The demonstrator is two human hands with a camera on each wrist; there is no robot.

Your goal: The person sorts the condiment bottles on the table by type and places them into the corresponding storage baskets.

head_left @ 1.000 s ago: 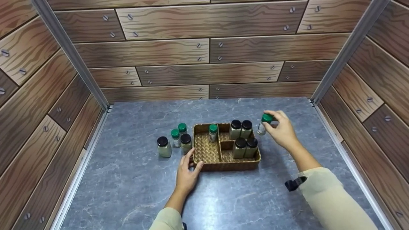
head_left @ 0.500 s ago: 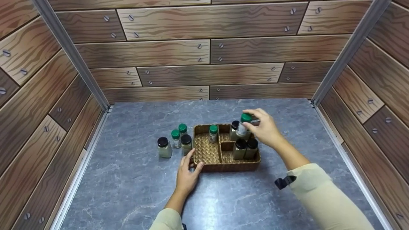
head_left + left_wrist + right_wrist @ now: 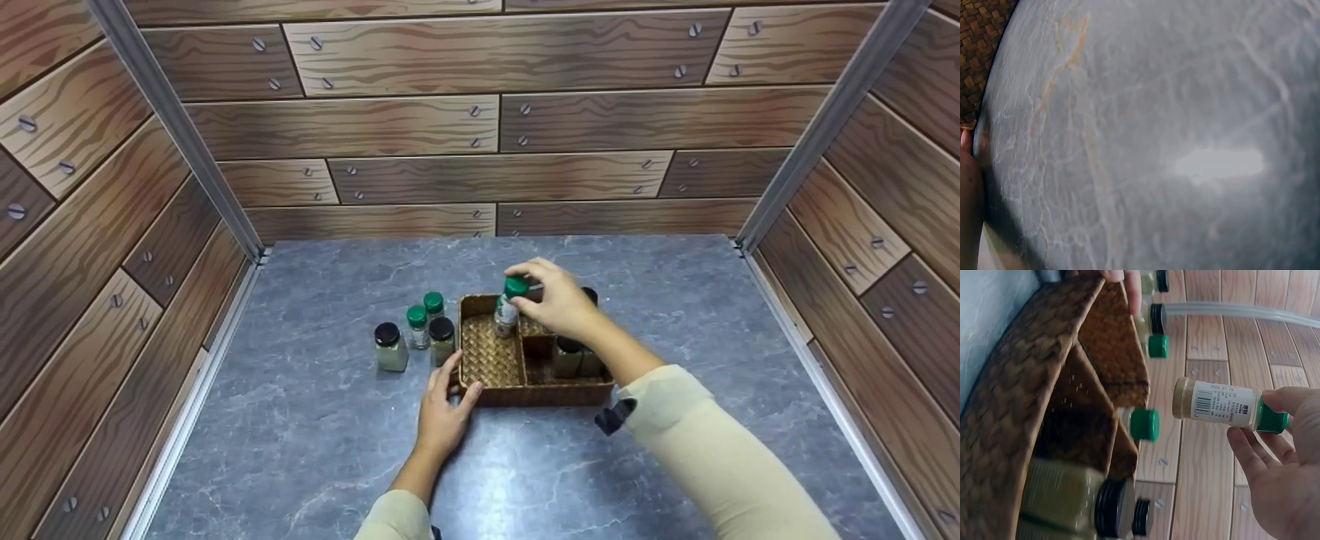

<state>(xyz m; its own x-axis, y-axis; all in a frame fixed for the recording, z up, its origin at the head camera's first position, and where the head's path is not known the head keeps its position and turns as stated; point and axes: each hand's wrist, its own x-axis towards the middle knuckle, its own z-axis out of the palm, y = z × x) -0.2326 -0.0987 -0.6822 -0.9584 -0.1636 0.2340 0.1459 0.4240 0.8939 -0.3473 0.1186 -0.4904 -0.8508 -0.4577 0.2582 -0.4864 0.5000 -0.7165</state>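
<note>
Basket, woven and split into one long left compartment and two smaller right ones, sits before you on the grey marbled tabletop. Your left hand grips the basket's near left corner, thumb at the front rim and fingers against the left side. Your right hand pinches the green cap of a spice jar between thumb and fingers, holding it slightly tilted above the rear of the basket's left compartment; its barcoded label faces the right wrist camera. Another green-capped jar stands inside that compartment, near the basket's divider. You have two black-capped jars side by side in the basket's front right compartment, and one black cap shows in the rear right one, much of which your hand hides. Left of the basket stand two loose green-topped jars and two loose black-topped jars. Wood-patterned walls rise behind the basket and on both sides.
</note>
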